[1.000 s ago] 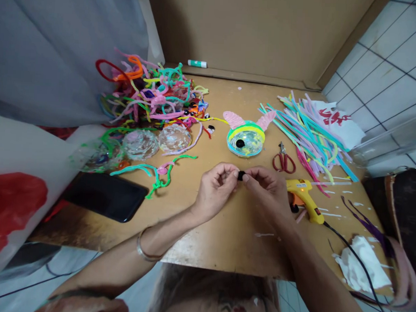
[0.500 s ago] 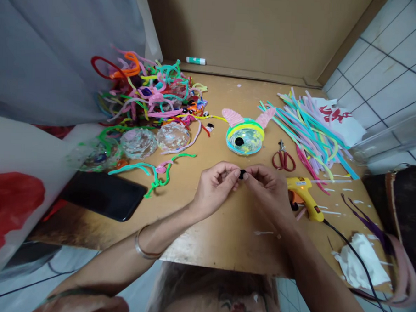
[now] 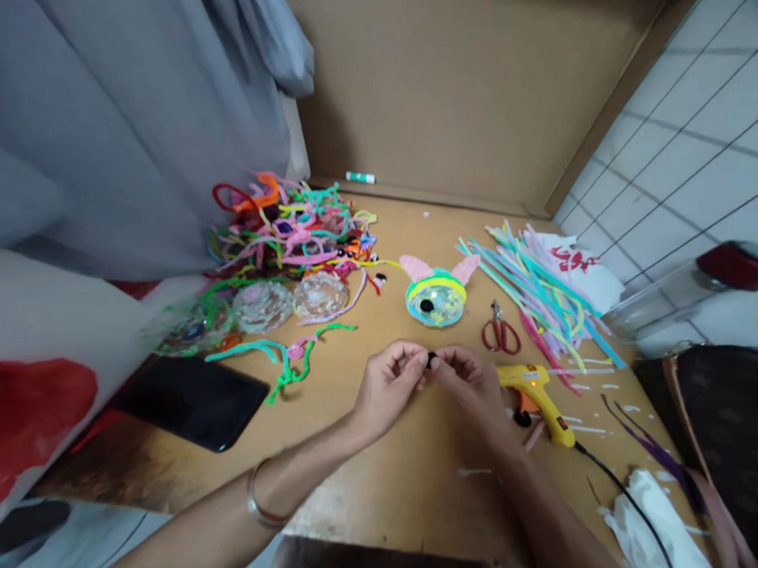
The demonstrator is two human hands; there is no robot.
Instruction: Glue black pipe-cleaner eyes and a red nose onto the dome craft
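Between my fingertips is a small black piece [image 3: 432, 360], perhaps a coil or pom-pom; its exact kind is too small to make out. My left hand [image 3: 390, 383] pinches it from one side and my right hand [image 3: 468, 382] from the other, above the near middle of the table. Just beyond them sits a clear dome [image 3: 444, 311] with a green, yellow and blue fuzzy rim, two pink ears [image 3: 416, 267] and one black round spot [image 3: 427, 306] on its left side.
Red-handled scissors [image 3: 501, 334] and a yellow glue gun [image 3: 540, 400] lie right of my hands, near pipe cleaners [image 3: 542, 283]. Left are a tangled pipe-cleaner heap [image 3: 294, 222], clear domes [image 3: 321, 296] and a black phone [image 3: 191, 400]. A glue stick [image 3: 360, 178] lies at the back.
The camera view has tilted up, so everything sits lower in the picture. Both hands still pinch the black piece, with little change in pose.
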